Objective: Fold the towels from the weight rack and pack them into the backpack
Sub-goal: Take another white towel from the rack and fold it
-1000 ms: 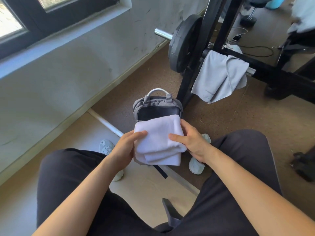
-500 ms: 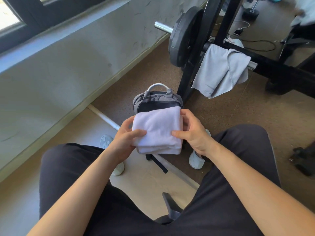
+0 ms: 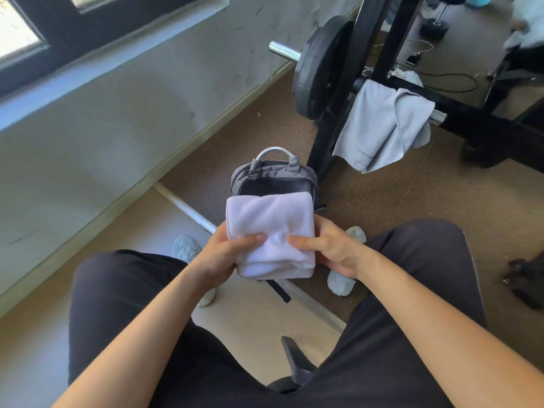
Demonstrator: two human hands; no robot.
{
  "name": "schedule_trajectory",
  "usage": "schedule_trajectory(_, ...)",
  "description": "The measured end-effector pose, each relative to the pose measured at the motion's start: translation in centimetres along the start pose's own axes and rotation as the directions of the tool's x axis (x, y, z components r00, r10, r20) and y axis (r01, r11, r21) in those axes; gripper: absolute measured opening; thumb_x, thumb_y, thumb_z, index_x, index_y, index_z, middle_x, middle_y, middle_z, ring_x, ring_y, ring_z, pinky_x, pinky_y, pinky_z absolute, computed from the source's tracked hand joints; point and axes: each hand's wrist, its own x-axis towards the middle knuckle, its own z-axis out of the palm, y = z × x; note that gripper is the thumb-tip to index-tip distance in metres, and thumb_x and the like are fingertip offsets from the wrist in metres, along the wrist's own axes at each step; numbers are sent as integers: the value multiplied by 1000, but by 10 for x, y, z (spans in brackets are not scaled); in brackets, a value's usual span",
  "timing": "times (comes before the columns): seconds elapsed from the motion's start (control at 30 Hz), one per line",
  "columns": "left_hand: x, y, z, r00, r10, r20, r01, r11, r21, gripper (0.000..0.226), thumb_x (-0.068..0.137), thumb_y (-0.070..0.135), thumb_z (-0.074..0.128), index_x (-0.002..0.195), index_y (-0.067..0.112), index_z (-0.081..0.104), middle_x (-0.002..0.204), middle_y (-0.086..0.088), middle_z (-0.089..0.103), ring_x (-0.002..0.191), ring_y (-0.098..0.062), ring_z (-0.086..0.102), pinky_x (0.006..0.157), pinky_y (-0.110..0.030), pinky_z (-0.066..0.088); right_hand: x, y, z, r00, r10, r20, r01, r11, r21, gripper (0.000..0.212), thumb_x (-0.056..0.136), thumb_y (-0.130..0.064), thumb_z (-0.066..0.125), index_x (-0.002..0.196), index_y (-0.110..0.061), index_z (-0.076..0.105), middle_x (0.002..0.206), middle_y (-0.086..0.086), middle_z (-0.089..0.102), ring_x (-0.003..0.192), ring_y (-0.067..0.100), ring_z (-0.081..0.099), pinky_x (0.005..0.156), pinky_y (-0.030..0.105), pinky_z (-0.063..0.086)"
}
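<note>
A folded white towel [image 3: 272, 228] is held between my knees, just above the open top of a grey backpack [image 3: 275, 178] that stands on the floor. My left hand [image 3: 223, 254] grips the towel's left side, thumb on top. My right hand [image 3: 332, 248] grips its right side in the same way. The towel's far edge covers the front of the backpack's dark opening. A grey towel [image 3: 382, 125] hangs draped over the bar of the black weight rack [image 3: 391, 39] behind the backpack.
A black weight plate [image 3: 321, 69] sits on the rack's bar to the left of the hanging towel. A wall with a window runs along the left. My white shoes [image 3: 187, 248] flank the backpack. A dark object [image 3: 527, 284] lies at right on the brown floor.
Both hands turned the folded towel and shifted their grip, thumbs now closer together on top. The towel's far edge moved up toward the backpack's opening.
</note>
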Motion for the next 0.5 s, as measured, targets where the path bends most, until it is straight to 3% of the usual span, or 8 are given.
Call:
schedule_trajectory(0.1, 2, 0, -2, 1000, 14, 1, -14, 1000, -4, 53, 87, 10, 73, 138, 4, 58, 129, -23, 69, 119, -41, 67, 94, -48, 58, -2, -5, -1, 999, -40, -15, 40, 999, -28, 53, 88, -2, 72, 136, -16, 53, 126, 11, 69, 115, 23, 67, 94, 35, 57)
schedule_trajectory(0.37, 4, 2, -12, 992, 68, 102, -62, 996, -61, 61, 91, 6, 63, 149, 4, 45, 137, -24, 62, 122, -37, 64, 96, -44, 56, -5, -11, -7, 991, -110, 71, 88, 960, 265, 60, 93, 9, 51, 147, -16, 45, 122, 15, 67, 107, 25, 68, 87, 36, 59)
schedule_trajectory(0.5, 4, 3, -17, 987, 70, 144, -54, 992, -116, 62, 87, -2, 57, 147, -1, 46, 134, -24, 64, 120, -37, 64, 100, -46, 54, -4, -9, -12, 982, -125, 141, 61, 919, 389, 52, 87, 3, 57, 131, -23, 64, 120, 14, 67, 102, 29, 67, 81, 39, 59)
